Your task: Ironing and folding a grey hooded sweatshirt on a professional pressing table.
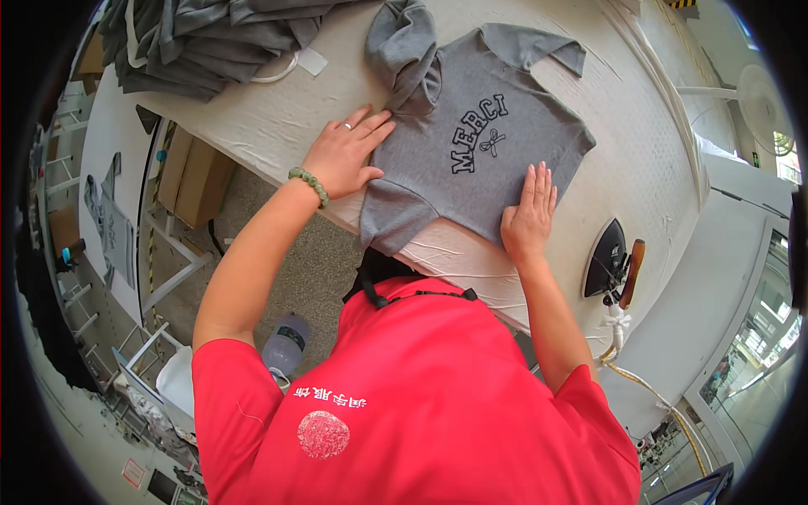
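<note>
A grey sweatshirt (522,109) with dark lettering and a small bow design lies spread on the cloth-covered table (278,135). One sleeve hangs toward me over the near edge, and the other is bunched at the far left. My left hand (347,155), wearing a ring and a green bead bracelet, lies with fingers outstretched at the garment's left edge. Flat on its lower right part rests my right hand (530,213), fingers straight and side by side. Neither hand grips anything.
An iron (608,257) with a wooden handle sits to the right, its hose (661,400) running off the table. Grey garments (219,42) are piled at the far left. Below the left edge are cardboard boxes (194,177) and a clear bottle (286,343). A white fan (764,97) stands far right.
</note>
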The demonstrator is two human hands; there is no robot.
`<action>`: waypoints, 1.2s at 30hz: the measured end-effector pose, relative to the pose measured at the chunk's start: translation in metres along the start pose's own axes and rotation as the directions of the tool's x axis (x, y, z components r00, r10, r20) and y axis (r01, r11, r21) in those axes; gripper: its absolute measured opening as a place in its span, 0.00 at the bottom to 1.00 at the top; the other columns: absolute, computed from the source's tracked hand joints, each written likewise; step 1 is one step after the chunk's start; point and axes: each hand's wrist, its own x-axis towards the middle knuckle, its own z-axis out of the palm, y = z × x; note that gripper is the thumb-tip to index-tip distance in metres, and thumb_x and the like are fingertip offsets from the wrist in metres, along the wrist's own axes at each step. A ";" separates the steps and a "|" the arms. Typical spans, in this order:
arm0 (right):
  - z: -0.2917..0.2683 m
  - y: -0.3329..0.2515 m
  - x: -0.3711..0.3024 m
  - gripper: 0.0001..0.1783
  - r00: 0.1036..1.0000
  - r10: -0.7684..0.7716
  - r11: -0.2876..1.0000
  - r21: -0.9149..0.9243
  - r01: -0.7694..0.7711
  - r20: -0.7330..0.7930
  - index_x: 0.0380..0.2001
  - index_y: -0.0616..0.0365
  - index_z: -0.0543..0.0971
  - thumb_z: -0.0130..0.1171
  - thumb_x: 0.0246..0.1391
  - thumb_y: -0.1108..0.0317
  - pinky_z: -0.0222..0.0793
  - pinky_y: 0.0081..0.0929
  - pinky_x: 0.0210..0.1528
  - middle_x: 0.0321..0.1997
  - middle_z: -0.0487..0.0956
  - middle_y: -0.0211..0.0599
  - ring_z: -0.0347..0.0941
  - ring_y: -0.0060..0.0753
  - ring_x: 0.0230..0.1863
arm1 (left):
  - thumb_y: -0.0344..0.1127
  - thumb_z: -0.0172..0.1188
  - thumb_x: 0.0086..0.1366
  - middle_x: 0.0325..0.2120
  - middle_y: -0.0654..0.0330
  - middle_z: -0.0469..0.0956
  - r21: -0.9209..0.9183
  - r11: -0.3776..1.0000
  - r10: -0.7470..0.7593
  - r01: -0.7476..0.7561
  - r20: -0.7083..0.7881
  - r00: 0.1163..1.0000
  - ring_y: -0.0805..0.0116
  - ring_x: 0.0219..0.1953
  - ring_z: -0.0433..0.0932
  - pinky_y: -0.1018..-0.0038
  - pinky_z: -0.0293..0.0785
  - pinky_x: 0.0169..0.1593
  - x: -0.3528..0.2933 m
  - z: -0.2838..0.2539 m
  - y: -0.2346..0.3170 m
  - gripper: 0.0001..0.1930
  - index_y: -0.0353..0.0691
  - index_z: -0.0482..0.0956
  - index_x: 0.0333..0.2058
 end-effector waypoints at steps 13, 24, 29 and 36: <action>-0.008 -0.097 0.006 0.08 0.981 -0.172 0.867 0.486 0.110 0.085 0.35 0.55 0.85 0.69 0.58 0.63 0.77 0.37 0.32 0.31 0.82 0.36 0.81 0.42 0.30 | 0.41 0.71 0.66 0.28 0.63 0.82 -0.606 0.515 -0.666 0.606 0.163 0.728 0.72 0.30 0.78 0.72 0.74 0.36 -0.026 0.029 0.041 0.13 0.37 0.83 0.41; -0.003 -0.098 0.012 0.07 0.896 -0.065 0.854 0.489 -0.177 0.439 0.32 0.55 0.85 0.69 0.55 0.65 0.78 0.40 0.33 0.33 0.84 0.36 0.82 0.44 0.31 | 0.44 0.71 0.66 0.23 0.65 0.80 -0.743 0.370 -0.593 0.557 0.273 0.757 0.74 0.27 0.75 0.72 0.72 0.32 -0.025 0.046 0.025 0.16 0.35 0.82 0.33; -0.019 -0.086 0.042 0.08 0.546 -0.061 0.795 0.372 -0.480 0.836 0.30 0.57 0.84 0.66 0.54 0.63 0.79 0.42 0.36 0.33 0.85 0.40 0.83 0.47 0.33 | 0.48 0.70 0.65 0.23 0.56 0.82 -0.572 0.561 -0.648 0.598 0.145 0.747 0.56 0.27 0.81 0.60 0.75 0.34 -0.023 0.038 0.036 0.18 0.37 0.80 0.30; -0.004 -0.127 0.045 0.10 0.898 -0.217 0.915 0.401 0.050 0.383 0.34 0.56 0.84 0.63 0.55 0.61 0.79 0.43 0.40 0.33 0.85 0.42 0.83 0.50 0.37 | 0.47 0.69 0.64 0.23 0.53 0.82 -0.526 0.571 -0.679 0.630 0.129 0.723 0.51 0.27 0.81 0.58 0.75 0.34 -0.020 0.037 0.039 0.17 0.39 0.79 0.29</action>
